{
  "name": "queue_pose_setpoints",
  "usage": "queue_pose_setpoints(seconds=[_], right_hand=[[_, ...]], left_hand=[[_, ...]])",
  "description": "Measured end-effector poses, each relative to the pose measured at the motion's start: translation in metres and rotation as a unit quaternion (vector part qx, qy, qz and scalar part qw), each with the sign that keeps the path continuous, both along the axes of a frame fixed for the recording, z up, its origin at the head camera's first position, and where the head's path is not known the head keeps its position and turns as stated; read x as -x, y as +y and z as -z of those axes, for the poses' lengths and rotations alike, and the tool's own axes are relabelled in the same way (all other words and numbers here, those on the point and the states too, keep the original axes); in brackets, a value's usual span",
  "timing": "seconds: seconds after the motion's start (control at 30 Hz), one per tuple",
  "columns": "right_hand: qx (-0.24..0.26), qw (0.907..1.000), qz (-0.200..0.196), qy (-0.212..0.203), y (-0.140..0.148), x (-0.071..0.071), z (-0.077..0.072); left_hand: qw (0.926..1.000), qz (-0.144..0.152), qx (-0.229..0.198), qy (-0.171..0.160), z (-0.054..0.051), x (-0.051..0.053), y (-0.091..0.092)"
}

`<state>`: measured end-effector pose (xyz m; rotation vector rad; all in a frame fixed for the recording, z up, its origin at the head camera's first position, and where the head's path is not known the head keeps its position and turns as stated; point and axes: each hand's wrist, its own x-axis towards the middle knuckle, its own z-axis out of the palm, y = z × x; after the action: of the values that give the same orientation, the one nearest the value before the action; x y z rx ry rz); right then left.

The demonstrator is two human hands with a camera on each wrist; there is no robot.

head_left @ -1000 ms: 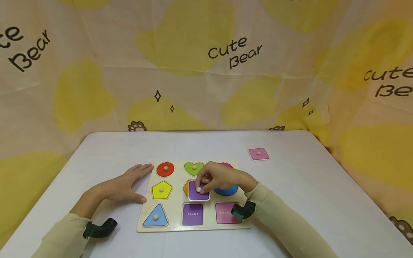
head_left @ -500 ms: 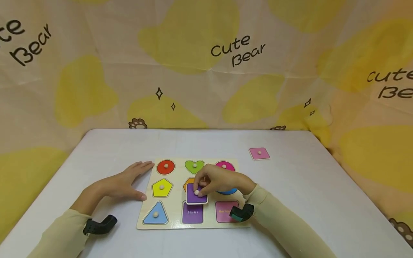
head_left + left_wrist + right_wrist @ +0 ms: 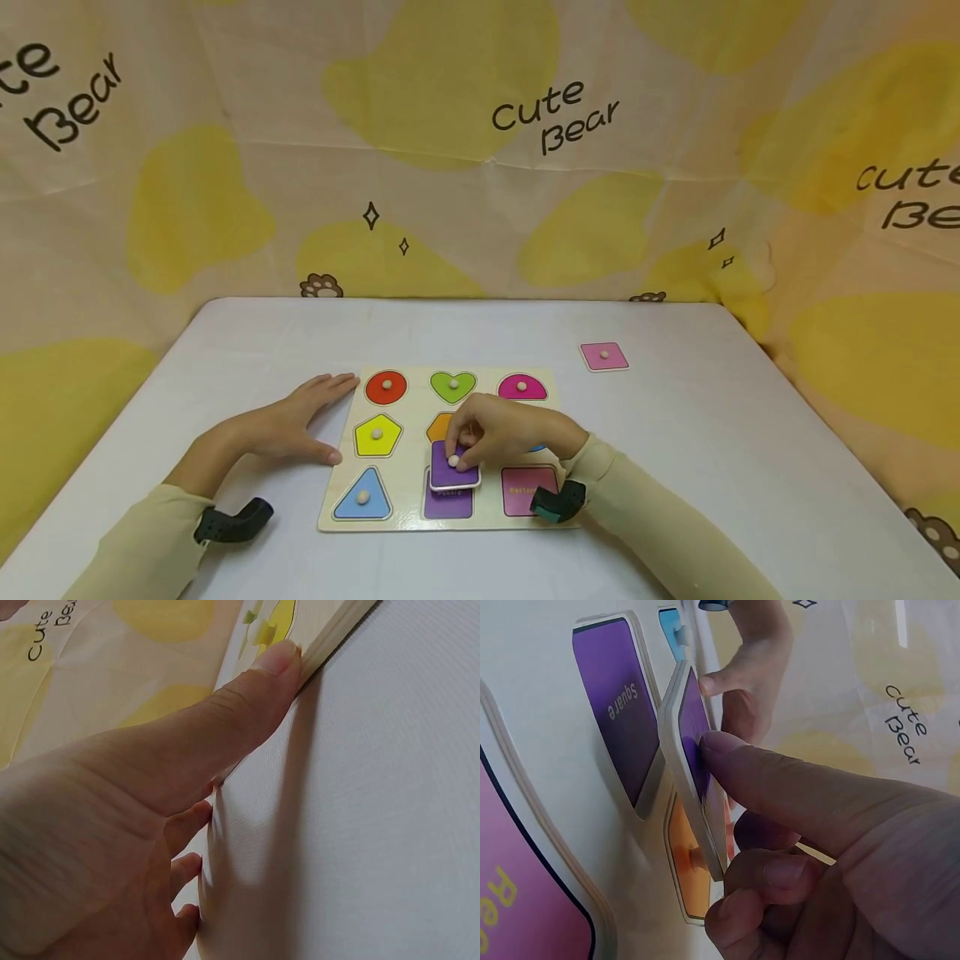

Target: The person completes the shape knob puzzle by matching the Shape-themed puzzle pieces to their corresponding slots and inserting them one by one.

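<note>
My right hand [image 3: 502, 427] pinches the small knob of a purple square puzzle piece [image 3: 448, 475]. In the right wrist view the piece [image 3: 694, 742] is tilted and raised off the board, beside the purple recess [image 3: 615, 705] lettered "Square". From the head view it overlaps the upper part of that recess [image 3: 448, 505]. My left hand [image 3: 281, 425] lies at the left edge of the wooden puzzle board [image 3: 408, 483], fingers spread. Its thumb [image 3: 262, 694] touches the board's edge in the left wrist view.
Other knobbed pieces sit in the board, among them a red circle [image 3: 386, 387], a yellow pentagon [image 3: 377, 436] and a blue triangle [image 3: 363, 496]. A pink recess [image 3: 525, 492] is at its lower right. On the white table [image 3: 675, 433], a pink piece [image 3: 604, 357] lies beyond the board.
My right hand has carried the purple square piece toward me and slightly left, from over the orange piece to the edge of the "Square" recess. The left hand has stayed at the board.
</note>
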<state>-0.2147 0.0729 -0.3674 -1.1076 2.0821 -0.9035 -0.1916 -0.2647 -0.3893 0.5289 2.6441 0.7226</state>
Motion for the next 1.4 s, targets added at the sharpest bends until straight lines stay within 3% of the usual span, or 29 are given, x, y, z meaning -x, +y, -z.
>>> queue_pose_setpoints(seconds=[0.43, 0.8, 1.4], right_hand=[[-0.006, 0.9996, -0.026, -0.008, -0.007, -0.006, 0.005], [-0.017, 0.9993, -0.027, -0.018, -0.012, -0.012, 0.012], [-0.013, 0.9988, -0.040, -0.024, -0.013, -0.012, 0.014]], left_hand=[[1.0000, 0.003, -0.002, 0.003, 0.000, 0.001, 0.000], [1.0000, 0.002, 0.003, 0.004, 0.001, 0.002, 0.000], [1.0000, 0.001, -0.001, 0.002, 0.000, 0.002, 0.000]])
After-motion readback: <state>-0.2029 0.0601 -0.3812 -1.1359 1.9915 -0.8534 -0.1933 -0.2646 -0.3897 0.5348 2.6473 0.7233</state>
